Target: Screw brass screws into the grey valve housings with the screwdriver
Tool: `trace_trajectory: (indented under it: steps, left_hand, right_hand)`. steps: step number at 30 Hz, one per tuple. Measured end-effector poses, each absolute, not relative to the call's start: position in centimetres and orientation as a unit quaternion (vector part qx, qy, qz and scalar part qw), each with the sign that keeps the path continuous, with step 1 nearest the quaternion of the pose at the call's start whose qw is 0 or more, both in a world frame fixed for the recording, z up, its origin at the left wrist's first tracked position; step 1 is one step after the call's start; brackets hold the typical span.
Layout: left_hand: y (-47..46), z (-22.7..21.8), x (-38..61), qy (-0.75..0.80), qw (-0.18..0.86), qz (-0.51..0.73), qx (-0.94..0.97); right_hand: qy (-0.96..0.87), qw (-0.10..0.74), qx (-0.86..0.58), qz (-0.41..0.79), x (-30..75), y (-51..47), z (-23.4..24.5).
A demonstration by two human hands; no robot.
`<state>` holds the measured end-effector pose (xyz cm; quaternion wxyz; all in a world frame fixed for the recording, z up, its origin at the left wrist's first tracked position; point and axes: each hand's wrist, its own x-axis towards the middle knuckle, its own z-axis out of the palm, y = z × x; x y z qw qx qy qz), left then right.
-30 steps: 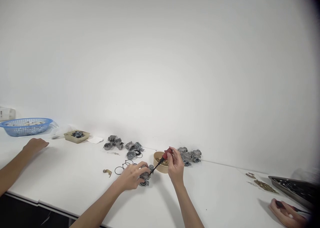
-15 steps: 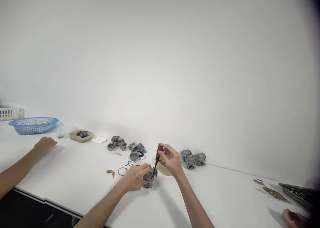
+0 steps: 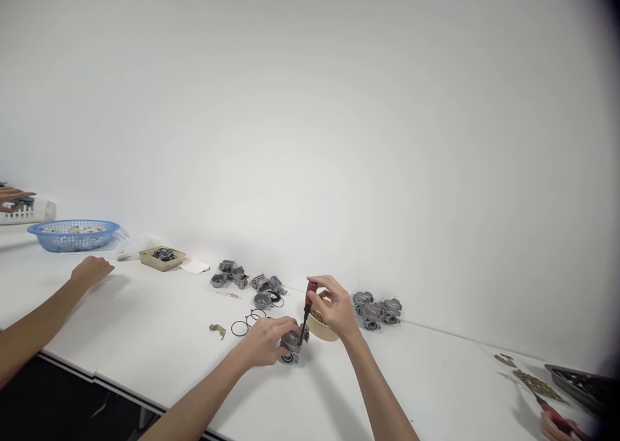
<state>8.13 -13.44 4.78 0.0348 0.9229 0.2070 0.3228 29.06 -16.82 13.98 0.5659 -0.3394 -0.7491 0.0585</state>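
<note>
standing near twelve o'clock after leaning toward one, the red-handled screwdriver (image 3: 310, 292), pinched by the right hand (image 3: 336, 308) with fingertips nearly together, appears better aligned with the gray metal housing (image 3: 292, 343), eight o'clock from the tan bowl (image 3: 323, 332), half-encircled and gripped by the left hand (image 3: 264, 344).

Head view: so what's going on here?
The person's left hand grips a grey metal part on the white table, while the right hand holds a red screwdriver nearly upright, its tip down at the part. A tub of small brass-coloured pieces sits just behind the right hand. Black rings and a bracket lie to the left. Another person's hand at far right holds a red-handled tool.
</note>
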Motion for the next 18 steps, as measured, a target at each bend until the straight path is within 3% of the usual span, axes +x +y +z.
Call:
trace_trajectory:
  steps: [18]
  left_hand:
    - [-13.0,4.59,7.88,0.218,0.031,0.332,0.917]
  right_hand:
    - [-0.738,0.574,-0.349,0.054,28.73,-17.2,14.28]
